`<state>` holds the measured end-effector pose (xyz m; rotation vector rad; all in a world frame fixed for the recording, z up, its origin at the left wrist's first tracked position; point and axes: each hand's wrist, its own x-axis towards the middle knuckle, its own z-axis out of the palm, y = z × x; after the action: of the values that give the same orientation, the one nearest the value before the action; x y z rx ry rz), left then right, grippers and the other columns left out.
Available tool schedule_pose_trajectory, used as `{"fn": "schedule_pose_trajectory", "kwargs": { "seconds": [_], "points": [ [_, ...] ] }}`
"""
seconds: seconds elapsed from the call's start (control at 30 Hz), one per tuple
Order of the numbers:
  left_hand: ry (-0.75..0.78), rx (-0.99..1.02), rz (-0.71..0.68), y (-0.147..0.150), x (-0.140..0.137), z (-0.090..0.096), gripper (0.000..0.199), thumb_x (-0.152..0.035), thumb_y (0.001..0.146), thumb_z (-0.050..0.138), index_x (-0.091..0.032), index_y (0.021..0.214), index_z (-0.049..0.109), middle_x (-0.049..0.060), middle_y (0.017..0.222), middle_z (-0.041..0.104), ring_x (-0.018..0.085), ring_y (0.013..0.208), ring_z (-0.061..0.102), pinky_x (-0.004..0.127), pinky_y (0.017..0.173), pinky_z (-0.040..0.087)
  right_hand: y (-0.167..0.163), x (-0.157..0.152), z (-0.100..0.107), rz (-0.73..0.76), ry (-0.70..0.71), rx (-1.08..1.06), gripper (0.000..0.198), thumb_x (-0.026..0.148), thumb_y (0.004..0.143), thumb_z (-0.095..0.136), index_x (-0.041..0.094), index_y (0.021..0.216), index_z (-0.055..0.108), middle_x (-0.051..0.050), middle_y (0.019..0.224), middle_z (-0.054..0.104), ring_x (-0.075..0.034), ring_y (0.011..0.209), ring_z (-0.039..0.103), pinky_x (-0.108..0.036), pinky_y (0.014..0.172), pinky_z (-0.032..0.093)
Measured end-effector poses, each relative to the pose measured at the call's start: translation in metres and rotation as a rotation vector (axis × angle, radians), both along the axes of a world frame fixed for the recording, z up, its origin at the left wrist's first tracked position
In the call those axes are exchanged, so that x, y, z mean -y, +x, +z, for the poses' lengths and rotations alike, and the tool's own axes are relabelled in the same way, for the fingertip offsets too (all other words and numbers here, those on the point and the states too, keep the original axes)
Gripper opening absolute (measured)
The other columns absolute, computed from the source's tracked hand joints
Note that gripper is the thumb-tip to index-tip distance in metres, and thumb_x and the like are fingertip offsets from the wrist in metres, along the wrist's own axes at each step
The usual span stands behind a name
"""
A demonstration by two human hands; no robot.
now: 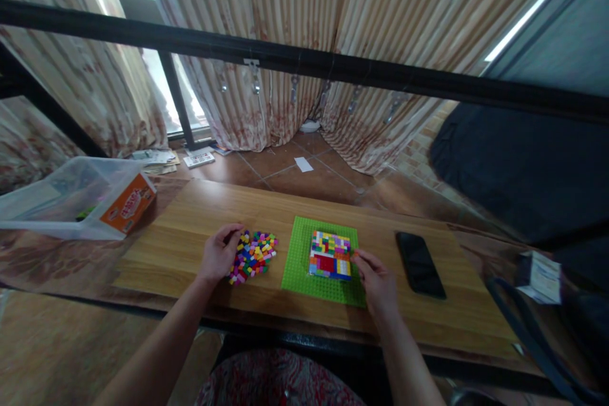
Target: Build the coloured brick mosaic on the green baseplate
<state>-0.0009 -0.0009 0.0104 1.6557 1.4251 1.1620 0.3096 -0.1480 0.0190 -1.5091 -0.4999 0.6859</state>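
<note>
A many-coloured block of toy bricks [330, 255] stands on the green baseplate [297, 260]. At its right edge is my right hand [379, 282], thumb and forefinger pinched together on what looks like a small orange brick [354, 255]. Left of the baseplate lies a loose pile of small bricks [254, 257] in many colours. My left hand [221, 254] rests at the pile's left edge with its fingers curled together. Anything between those left fingertips is too small to make out.
A black phone [420, 264] lies on the wooden board [190, 247], right of the baseplate. To the far left stands a clear plastic bin [114, 171] with an orange label. A black metal bar [295, 57] with hanging clips crosses beyond the table, before striped curtains [285, 6].
</note>
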Motion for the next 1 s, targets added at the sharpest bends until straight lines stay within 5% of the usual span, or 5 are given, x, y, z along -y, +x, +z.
{"fn": "schedule_pose_trajectory", "kwargs": {
  "seconds": [0.1,0.23,0.73,1.0],
  "points": [
    [-0.01,-0.005,0.005,0.0,0.0,0.001,0.03,-0.041,0.08,0.054,-0.018,0.093,0.07,0.007,0.099,0.073,0.022,0.094,0.066,0.035,0.091,0.052,0.005,-0.003,-0.001,0.023,-0.016,0.151,0.039,0.045,0.061,0.077,0.016,0.087,0.075,-0.005,0.08,0.074,-0.019,0.073,0.065,-0.032,0.068,0.052],
    [0.011,0.008,0.003,0.0,0.0,-0.001,0.029,-0.04,0.08,0.055,-0.019,0.093,0.07,0.006,0.098,0.073,0.021,0.093,0.066,0.034,0.089,0.053,0.012,-0.003,-0.002,0.114,-0.073,0.3,0.039,0.05,0.068,0.072,0.017,0.089,0.075,-0.008,0.09,0.075,-0.023,0.084,0.067,-0.039,0.081,0.052],
    [0.011,0.023,0.004,0.0,-0.001,-0.004,0.03,-0.04,0.08,0.055,-0.018,0.093,0.069,0.007,0.098,0.072,0.021,0.093,0.066,0.034,0.09,0.052,0.007,-0.007,0.001,0.07,-0.156,0.368,0.038,0.051,0.065,0.071,0.016,0.081,0.076,-0.008,0.079,0.074,-0.019,0.067,0.061,-0.032,0.064,0.047],
    [0.001,0.03,0.005,0.001,0.0,-0.004,0.03,-0.042,0.08,0.055,-0.019,0.093,0.07,0.006,0.098,0.073,0.022,0.093,0.066,0.035,0.091,0.052,0.009,-0.005,0.012,0.134,-0.233,0.654,0.036,0.05,0.074,0.061,0.018,0.082,0.075,-0.006,0.075,0.072,-0.017,0.057,0.056,-0.031,0.06,0.043]
  ]
}}
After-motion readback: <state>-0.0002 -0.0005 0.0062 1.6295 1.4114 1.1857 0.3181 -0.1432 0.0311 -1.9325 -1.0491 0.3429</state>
